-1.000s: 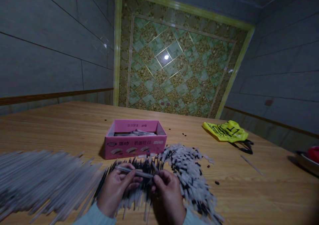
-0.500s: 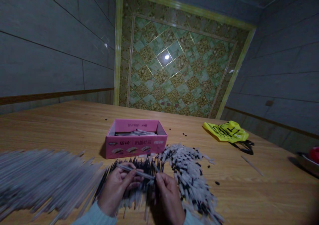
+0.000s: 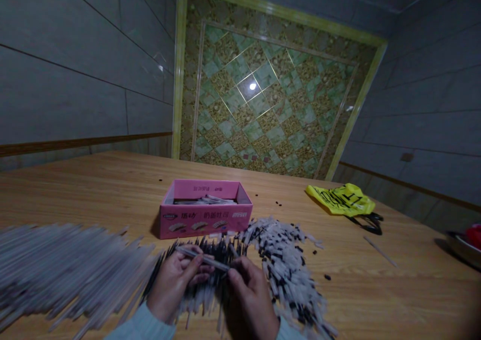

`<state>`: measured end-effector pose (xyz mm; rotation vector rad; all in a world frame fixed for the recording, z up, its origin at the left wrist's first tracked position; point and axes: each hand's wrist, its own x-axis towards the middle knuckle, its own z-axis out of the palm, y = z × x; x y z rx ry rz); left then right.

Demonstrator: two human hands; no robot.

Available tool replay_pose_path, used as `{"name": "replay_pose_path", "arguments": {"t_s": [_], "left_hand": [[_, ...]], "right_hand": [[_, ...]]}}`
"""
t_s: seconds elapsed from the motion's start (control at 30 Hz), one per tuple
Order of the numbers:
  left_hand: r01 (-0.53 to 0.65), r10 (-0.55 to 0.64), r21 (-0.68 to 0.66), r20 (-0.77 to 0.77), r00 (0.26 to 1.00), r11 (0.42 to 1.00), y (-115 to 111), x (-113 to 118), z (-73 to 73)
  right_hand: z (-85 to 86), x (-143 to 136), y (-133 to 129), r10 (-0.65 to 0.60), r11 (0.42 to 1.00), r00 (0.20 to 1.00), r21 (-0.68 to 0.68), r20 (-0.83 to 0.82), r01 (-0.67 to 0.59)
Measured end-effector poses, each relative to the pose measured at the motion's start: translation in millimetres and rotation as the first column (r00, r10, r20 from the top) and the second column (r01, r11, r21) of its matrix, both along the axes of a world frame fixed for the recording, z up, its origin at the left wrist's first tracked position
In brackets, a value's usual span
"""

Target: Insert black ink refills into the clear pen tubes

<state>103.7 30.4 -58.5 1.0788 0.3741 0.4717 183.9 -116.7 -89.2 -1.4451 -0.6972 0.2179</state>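
My left hand [image 3: 173, 284] is closed around a slim clear-barrelled pen [image 3: 220, 265], which slants down to the right. At the pen's right end, the thumb and fingers of my right hand [image 3: 252, 292] are pinched together, covering its tip. A short pale stick-like piece [image 3: 233, 251] pokes up by the right fingers; whether they hold it I cannot tell. Beneath both hands lies a row of dark-tipped pen pieces [image 3: 203, 300], partly hidden. To the right spreads a heap of small clear and black pen caps [image 3: 289, 265].
A pink box [image 3: 205, 223] with several pens [image 3: 214, 200] inside stands beyond my hands. Clear tubes [image 3: 71, 275] cover the table's left. At right are a yellow bag [image 3: 341, 199] with black straps, a lone stick [image 3: 379, 251] and a bowl [image 3: 464, 247] holding something red.
My right hand's thumb and fingertips have shifted slightly left onto the pen's end, covering the dark tip. My left hand keeps its hold almost unmoved.
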Motion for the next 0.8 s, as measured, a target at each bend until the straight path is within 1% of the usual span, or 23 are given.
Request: {"name": "replay_pose_path", "arguments": {"t_s": [0.13,0.17,0.23,0.27,0.33,0.37,0.4,0.43,0.47,0.53,0.6,0.63,0.67,0.7,0.73,0.8], "left_hand": [[0.022,-0.022,0.037,-0.006,1.0,0.999,0.0,-1.6,0.5],[0.012,-0.012,0.037,0.002,1.0,0.999,0.3,-2.0,1.0],[-0.027,0.026,0.013,0.035,0.999,1.0,1.3,-2.7,2.6],[-0.047,0.047,-0.002,0.051,0.998,0.999,2.0,-2.9,3.4],[-0.066,0.068,-0.023,0.059,0.996,0.998,3.4,-3.0,4.4],[-0.069,0.07,-0.026,0.052,0.996,0.997,4.0,-2.9,4.4],[-0.07,0.071,-0.025,0.043,0.997,0.997,4.5,-2.6,4.1],[-0.068,0.069,-0.02,0.035,0.997,0.997,4.8,-2.3,3.6],[-0.068,0.068,-0.011,0.03,0.997,0.998,5.1,-1.8,2.9],[-0.07,0.07,0.038,0.005,0.998,0.997,5.6,-0.9,1.6],[-0.077,0.082,0.109,-0.045,0.996,0.991,6.3,-0.2,1.1],[-0.08,0.091,0.14,-0.07,0.993,0.987,6.7,0.0,1.1],[-0.082,0.097,0.161,-0.09,0.991,0.984,7.2,0.1,1.2],[-0.081,0.099,0.169,-0.1,0.99,0.982,7.7,0.0,1.3],[-0.082,0.1,0.169,-0.101,0.99,0.982,8.2,0.0,1.0],[-0.087,0.103,0.163,-0.096,0.99,0.983,9.1,-0.2,-0.5]], "right_hand": [[-4.3,-1.0,3.9,0.094,0.995,0.973,-0.001,-0.212,-0.096],[-3.5,0.6,3.5,0.095,0.995,0.967,-0.008,-0.237,-0.1],[1.2,7.0,0.0,0.05,0.998,0.974,-0.024,-0.222,-0.057],[4.7,11.7,-3.1,0.011,0.999,0.984,-0.039,-0.177,-0.019],[12.4,22.3,-11.1,-0.11,0.99,0.994,-0.09,-0.008,0.108],[15.8,27.5,-15.4,-0.179,0.972,0.978,-0.135,0.107,0.193],[18.5,32.1,-19.6,-0.233,0.941,0.946,-0.193,0.225,0.278],[20.6,35.7,-23.3,-0.257,0.9,0.906,-0.258,0.336,0.35],[21.8,38.0,-26.5,-0.256,0.853,0.865,-0.319,0.432,0.412],[22.5,39.2,-30.6,-0.192,0.763,0.798,-0.425,0.571,0.487],[21.8,36.7,-31.8,-0.127,0.69,0.748,-0.484,0.651,0.538],[21.2,34.8,-31.4,-0.109,0.664,0.731,-0.498,0.674,0.558],[20.8,32.6,-30.6,-0.094,0.648,0.722,-0.508,0.686,0.567],[20.7,30.4,-29.3,-0.076,0.647,0.72,-0.516,0.69,0.562],[20.8,28.2,-27.8,-0.052,0.661,0.721,-0.517,0.692,0.544],[21.7,24.1,-24.4,0.027,0.715,0.716,-0.514,0.698,0.474]]}}
